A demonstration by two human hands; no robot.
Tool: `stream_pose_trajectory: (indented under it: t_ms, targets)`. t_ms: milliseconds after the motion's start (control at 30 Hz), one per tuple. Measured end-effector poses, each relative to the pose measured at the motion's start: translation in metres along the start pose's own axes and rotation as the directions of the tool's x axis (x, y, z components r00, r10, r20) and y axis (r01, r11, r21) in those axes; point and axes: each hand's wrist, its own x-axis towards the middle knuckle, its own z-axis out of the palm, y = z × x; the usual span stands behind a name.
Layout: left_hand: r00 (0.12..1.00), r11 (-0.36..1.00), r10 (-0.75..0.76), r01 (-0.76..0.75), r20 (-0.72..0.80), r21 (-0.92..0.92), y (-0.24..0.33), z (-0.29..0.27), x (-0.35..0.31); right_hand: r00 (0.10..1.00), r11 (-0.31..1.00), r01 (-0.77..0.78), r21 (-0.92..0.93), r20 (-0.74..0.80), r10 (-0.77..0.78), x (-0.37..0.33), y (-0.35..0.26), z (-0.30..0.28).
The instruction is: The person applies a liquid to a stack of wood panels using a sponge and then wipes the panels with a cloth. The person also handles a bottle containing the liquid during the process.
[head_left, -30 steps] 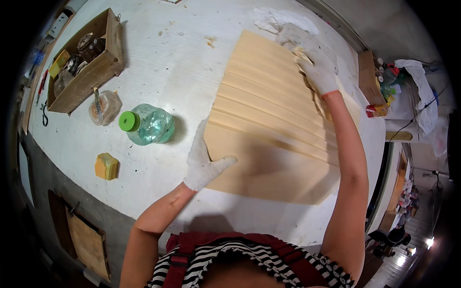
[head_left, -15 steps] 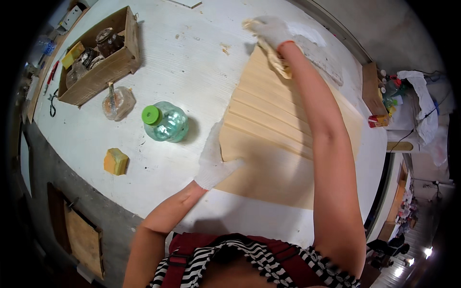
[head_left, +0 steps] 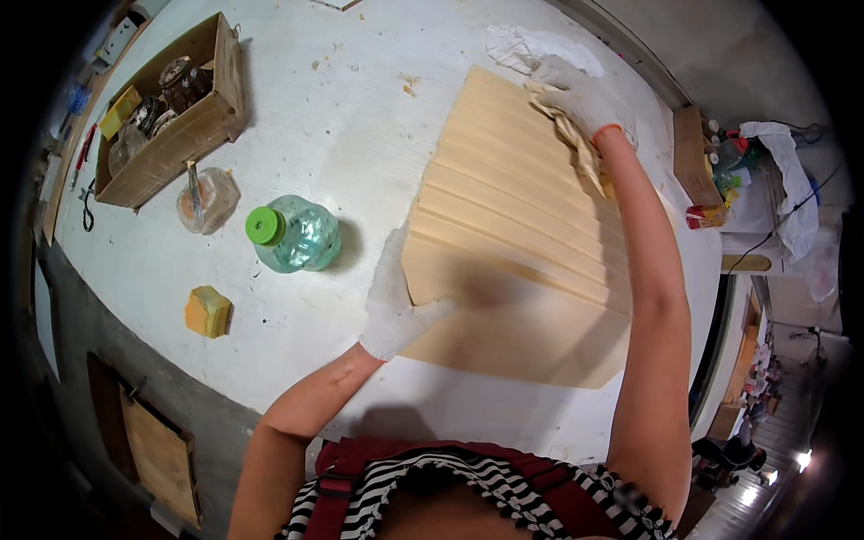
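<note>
A pale wooden panel (head_left: 513,342) with raised, fanned ridges lies on the white table. My left hand (head_left: 393,310), in a white glove, grips its near left corner, fingers along the left edge and thumb stretched over the top face. At the panel's far right edge, my gloved right hand (head_left: 579,94) is closed on a crumpled yellowish cloth (head_left: 580,148). The cloth hangs down along that edge and touches it. Beyond the panel's far end, a white crumpled cloth or bag (head_left: 531,47) lies near the right hand.
Left of the panel stand a green-capped plastic bottle (head_left: 301,236), a cut-down clear container (head_left: 211,200) with a brush, and a yellow sponge (head_left: 208,312). A cardboard box (head_left: 193,126) of jars sits at the far left. Another box (head_left: 693,157) is beside the right edge.
My right hand has moved right and slightly nearer with the cloth, from the panel's far end to its right edge. The left hand keeps its place on the panel.
</note>
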Motion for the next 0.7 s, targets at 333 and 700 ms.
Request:
stream_pose_trajectory:
  t_ms: [333,700]
  targets:
    - [0.999,1.0,-0.003,0.002,0.043,0.026,-0.005,0.004,-0.001,0.981,0.986,-0.035,-0.161,0.185,0.065,0.094,-0.094,0.044]
    - [0.996,0.965,0.083,-0.086,0.022,0.249,0.0,-0.01,-0.003,0.989,0.975,-0.095,-0.2,0.088,0.115,0.029,-0.034,0.011]
